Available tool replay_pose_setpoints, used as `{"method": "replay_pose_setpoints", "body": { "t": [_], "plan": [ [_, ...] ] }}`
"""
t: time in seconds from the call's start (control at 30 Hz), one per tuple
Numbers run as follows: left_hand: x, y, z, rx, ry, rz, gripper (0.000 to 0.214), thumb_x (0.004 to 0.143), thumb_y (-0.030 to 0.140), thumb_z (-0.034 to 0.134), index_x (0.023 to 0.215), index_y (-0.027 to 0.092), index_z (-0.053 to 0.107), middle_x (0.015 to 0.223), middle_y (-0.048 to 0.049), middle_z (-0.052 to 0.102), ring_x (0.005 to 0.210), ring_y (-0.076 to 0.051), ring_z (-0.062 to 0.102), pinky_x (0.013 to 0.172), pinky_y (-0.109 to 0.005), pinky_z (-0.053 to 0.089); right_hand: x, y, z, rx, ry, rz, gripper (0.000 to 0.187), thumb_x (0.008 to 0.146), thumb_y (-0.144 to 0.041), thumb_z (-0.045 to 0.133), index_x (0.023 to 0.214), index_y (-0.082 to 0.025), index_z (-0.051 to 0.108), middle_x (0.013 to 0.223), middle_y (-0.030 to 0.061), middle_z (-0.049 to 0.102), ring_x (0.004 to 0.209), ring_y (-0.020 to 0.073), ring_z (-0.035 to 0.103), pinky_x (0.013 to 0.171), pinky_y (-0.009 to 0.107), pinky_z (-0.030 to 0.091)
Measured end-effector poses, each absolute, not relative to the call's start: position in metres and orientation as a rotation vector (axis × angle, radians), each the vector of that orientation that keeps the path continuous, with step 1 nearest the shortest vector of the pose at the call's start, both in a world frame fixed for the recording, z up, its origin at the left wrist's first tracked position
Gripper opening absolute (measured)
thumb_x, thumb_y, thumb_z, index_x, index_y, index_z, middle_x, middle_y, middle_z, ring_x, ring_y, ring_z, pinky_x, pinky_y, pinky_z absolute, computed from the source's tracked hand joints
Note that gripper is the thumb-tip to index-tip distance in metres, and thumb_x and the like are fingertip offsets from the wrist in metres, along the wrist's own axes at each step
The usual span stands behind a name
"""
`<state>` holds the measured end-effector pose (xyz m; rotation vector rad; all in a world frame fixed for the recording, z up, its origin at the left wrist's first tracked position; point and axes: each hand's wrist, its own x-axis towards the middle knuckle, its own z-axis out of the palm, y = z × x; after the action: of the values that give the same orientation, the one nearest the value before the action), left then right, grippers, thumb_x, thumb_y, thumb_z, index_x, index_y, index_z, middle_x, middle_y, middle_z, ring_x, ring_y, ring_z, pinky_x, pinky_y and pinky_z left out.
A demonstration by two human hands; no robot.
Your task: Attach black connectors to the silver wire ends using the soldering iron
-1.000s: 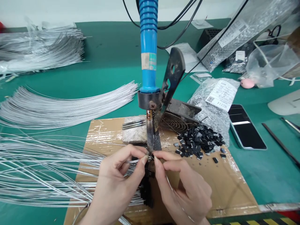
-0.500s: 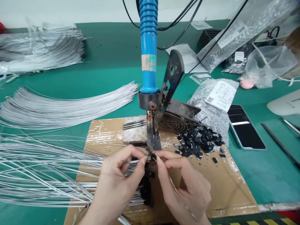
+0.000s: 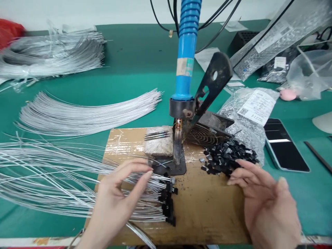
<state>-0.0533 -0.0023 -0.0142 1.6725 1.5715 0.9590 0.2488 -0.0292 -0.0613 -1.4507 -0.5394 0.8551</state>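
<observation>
My left hand (image 3: 116, 197) hovers open over a row of silver wires (image 3: 77, 186) whose ends carry small black parts (image 3: 168, 204), fingers stretched toward the base of the iron. My right hand (image 3: 264, 204) is open too, fingers spread, its tips touching the heap of small black parts (image 3: 228, 157) on the cardboard sheet (image 3: 207, 207). A blue-handled soldering iron (image 3: 185, 58) stands upright in a rusty metal holder (image 3: 178, 138), tip down on a dark plate. Neither hand holds anything.
Bundles of silver wire (image 3: 88, 112) lie at the left and far left (image 3: 52, 57). A phone (image 3: 284, 145) lies to the right, with bagged parts (image 3: 249, 110) behind the heap. Black cables (image 3: 218, 20) run from the back. More plastic bags (image 3: 306, 72) sit at far right.
Both hands let go of the wire and part pinched at the iron's tip. The right hand moved right to the black heap; the left dropped back, open. The view shifted left.
</observation>
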Motion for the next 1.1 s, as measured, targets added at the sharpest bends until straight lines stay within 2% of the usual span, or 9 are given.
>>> {"method": "replay_pose_setpoints", "body": {
  "t": [0.1, 0.2, 0.3, 0.43, 0.53, 0.7, 0.77, 0.93, 1.1],
  "plan": [
    [-0.079, 0.011, -0.004, 1.782, 1.765, 0.996, 0.004, 0.093, 0.034, 0.078, 0.095, 0.031, 0.077, 0.104, 0.0035, 0.081, 0.100, -0.019, 0.076, 0.095, -0.030, 0.058, 0.246, -0.034, -0.068, -1.591, -0.683, 0.798, 0.059, 0.107, -0.063, 0.043, 0.098, -0.018, 0.080, 0.097, 0.0086, 0.079, 0.085, 0.0231, 0.070, 0.082, 0.040, 0.054],
    [-0.107, 0.048, 0.004, 1.960, 2.036, 0.949, 0.015, 0.095, 0.039, 0.075, 0.098, 0.024, 0.078, 0.097, -0.0019, 0.081, 0.090, -0.023, 0.074, 0.094, -0.040, 0.057, 0.237, -0.034, -0.069, -1.631, -0.777, 0.825, 0.061, 0.107, -0.066, 0.041, 0.104, -0.018, 0.079, 0.108, 0.0111, 0.079, 0.094, 0.0271, 0.073, 0.095, 0.048, 0.052],
    [-0.134, 0.100, 0.003, 2.072, 2.124, 0.771, 0.020, 0.096, 0.040, 0.076, 0.101, 0.020, 0.079, 0.097, -0.0045, 0.080, 0.082, -0.022, 0.071, 0.089, -0.044, 0.057, 0.231, -0.032, -0.069, -1.628, -0.844, 0.835, 0.065, 0.106, -0.069, 0.039, 0.106, -0.017, 0.079, 0.106, 0.0118, 0.080, 0.095, 0.0280, 0.072, 0.092, 0.047, 0.053],
    [-0.157, 0.157, -0.013, 2.188, 2.040, 0.491, 0.035, 0.102, 0.034, 0.071, 0.133, 0.017, 0.067, 0.133, -0.0113, 0.070, 0.110, -0.028, 0.073, 0.092, -0.049, 0.063, 0.231, -0.029, -0.070, -1.612, -0.840, 0.796, 0.062, 0.107, -0.067, 0.042, 0.102, -0.017, 0.079, 0.099, 0.0102, 0.080, 0.088, 0.0252, 0.072, 0.083, 0.043, 0.054],
    [-0.164, 0.178, -0.028, 2.231, 1.974, 0.438, 0.038, 0.103, 0.033, 0.070, 0.137, 0.018, 0.065, 0.137, -0.0120, 0.068, 0.113, -0.028, 0.072, 0.093, -0.050, 0.063, 0.234, -0.029, -0.071, -1.610, -0.813, 0.805, 0.063, 0.106, -0.067, 0.043, 0.099, -0.016, 0.079, 0.093, 0.0098, 0.079, 0.083, 0.0242, 0.071, 0.079, 0.041, 0.054],
    [-0.169, 0.185, -0.040, 2.225, 1.962, 0.636, 0.014, 0.095, 0.030, 0.076, 0.096, 0.017, 0.079, 0.098, -0.0068, 0.076, 0.095, -0.027, 0.071, 0.091, -0.045, 0.059, 0.236, -0.031, -0.071, -1.618, -0.809, 0.794, 0.057, 0.104, -0.064, 0.049, 0.095, -0.017, 0.079, 0.095, 0.0097, 0.080, 0.082, 0.0244, 0.071, 0.079, 0.041, 0.054],
    [-0.171, 0.182, -0.040, 2.215, 1.943, 0.743, 0.014, 0.091, 0.031, 0.076, 0.082, 0.019, 0.079, 0.087, -0.0058, 0.075, 0.092, -0.028, 0.069, 0.091, -0.044, 0.056, 0.235, -0.032, -0.070, -1.644, -0.810, 0.773, 0.056, 0.105, -0.063, 0.048, 0.092, -0.017, 0.078, 0.095, 0.0099, 0.080, 0.080, 0.0248, 0.072, 0.079, 0.043, 0.054],
    [-0.171, 0.172, -0.032, 2.126, 1.841, 1.048, 0.013, 0.090, 0.033, 0.074, 0.084, 0.022, 0.077, 0.097, -0.0050, 0.079, 0.095, -0.023, 0.070, 0.094, -0.038, 0.054, 0.232, -0.032, -0.067, -1.690, -0.799, 0.729, 0.047, 0.106, -0.054, 0.051, 0.084, -0.021, 0.077, 0.095, 0.0093, 0.080, 0.078, 0.0255, 0.071, 0.082, 0.047, 0.054],
    [-0.166, 0.163, -0.019, 1.948, 1.686, 1.264, 0.010, 0.092, 0.032, 0.074, 0.089, 0.022, 0.074, 0.086, -0.0027, 0.078, 0.081, -0.018, 0.073, 0.080, -0.033, 0.059, 0.232, -0.033, -0.069, -1.682, -0.781, 0.767, 0.045, 0.104, -0.055, 0.053, 0.084, -0.023, 0.076, 0.094, 0.0117, 0.076, 0.080, 0.0296, 0.069, 0.089, 0.056, 0.050]
  ]
}}
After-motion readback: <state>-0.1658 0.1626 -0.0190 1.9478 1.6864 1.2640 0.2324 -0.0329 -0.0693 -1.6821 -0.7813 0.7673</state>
